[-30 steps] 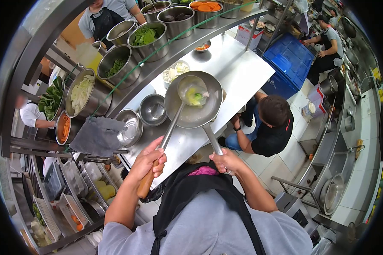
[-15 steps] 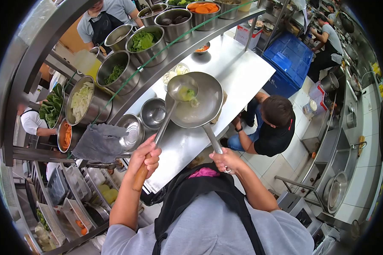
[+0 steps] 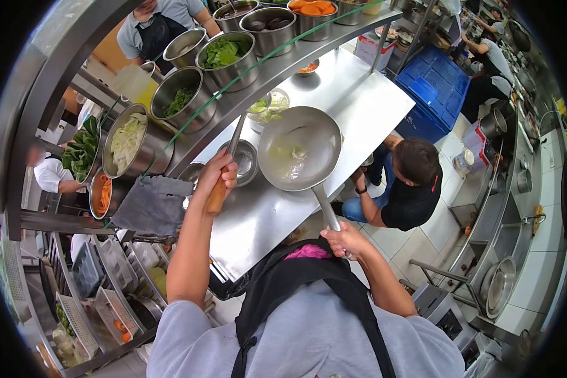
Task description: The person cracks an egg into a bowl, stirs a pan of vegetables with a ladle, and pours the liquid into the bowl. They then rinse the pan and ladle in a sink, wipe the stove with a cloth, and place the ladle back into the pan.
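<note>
My left hand (image 3: 217, 176) is wrapped round the wooden handle of a ladle (image 3: 236, 135), whose bowl end is by a metal bowl (image 3: 280, 99) of pale and green vegetable pieces. Green pieces show there, though the ladle's cup is hard to make out. My right hand (image 3: 346, 241) is closed on the long metal handle of a wok (image 3: 309, 165), held over the steel table (image 3: 252, 230). A little liquid and one small pale-green piece lie in the wok. Beside it, to the left, stands another metal bowl (image 3: 248, 165).
A shelf (image 3: 176, 151) to the left holds several steel pots of vegetables, with a grey cloth (image 3: 152, 205) at its near end. A person (image 3: 412, 183) in a black shirt is low beside the table's right side. Behind them stands a blue bin (image 3: 431, 85).
The ladle has moved from over the wok up and left to the vegetable bowl, carrying green pieces. The wok has shifted slightly right, with less in it.
</note>
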Demonstrator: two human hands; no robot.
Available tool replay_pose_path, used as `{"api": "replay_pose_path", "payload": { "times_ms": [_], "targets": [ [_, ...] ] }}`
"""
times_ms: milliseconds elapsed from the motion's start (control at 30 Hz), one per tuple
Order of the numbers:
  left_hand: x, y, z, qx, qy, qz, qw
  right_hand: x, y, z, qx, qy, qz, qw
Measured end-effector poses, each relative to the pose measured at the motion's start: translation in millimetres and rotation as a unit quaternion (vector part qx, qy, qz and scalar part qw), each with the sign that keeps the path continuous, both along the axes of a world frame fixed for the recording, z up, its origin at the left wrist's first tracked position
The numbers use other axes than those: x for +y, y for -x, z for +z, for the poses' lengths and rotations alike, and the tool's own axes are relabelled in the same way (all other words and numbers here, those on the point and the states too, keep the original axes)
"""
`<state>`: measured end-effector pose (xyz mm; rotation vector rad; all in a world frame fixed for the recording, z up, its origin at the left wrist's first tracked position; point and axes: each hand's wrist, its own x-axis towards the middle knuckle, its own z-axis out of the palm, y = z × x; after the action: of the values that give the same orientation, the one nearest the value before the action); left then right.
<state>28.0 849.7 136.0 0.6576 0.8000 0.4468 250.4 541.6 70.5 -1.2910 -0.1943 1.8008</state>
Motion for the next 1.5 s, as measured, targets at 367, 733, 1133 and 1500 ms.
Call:
{"api": "replay_pose_path", "payload": {
  "times_ms": [367, 733, 1133, 1500],
  "targets": [
    [-1.3, -17.1, -45.1, 0.312, -0.295, -0.095, 0.898, -0.7, 0.5, 1.9, -0.007, 0.004, -0.021, 1.000],
    [-75.5, 70.6, -0.5, 0.370, -0.499, -0.182, 0.762, -2.1, -3.7, 9.7, 0.007, -0.002, -0.017, 1.000],
    [-107.5, 113.8, -28.5, 0.385, -0.667, -0.203, 0.605, -17.2, 27.1, 19.7, 0.003, 0.003, -0.005, 1.000],
    [-153.5, 200.3, -13.4, 0.361, -0.592, -0.293, 0.658, -64.9, 84.5, 16.3, -0.005, 0.031, -0.038, 0.999]
  ]
}}
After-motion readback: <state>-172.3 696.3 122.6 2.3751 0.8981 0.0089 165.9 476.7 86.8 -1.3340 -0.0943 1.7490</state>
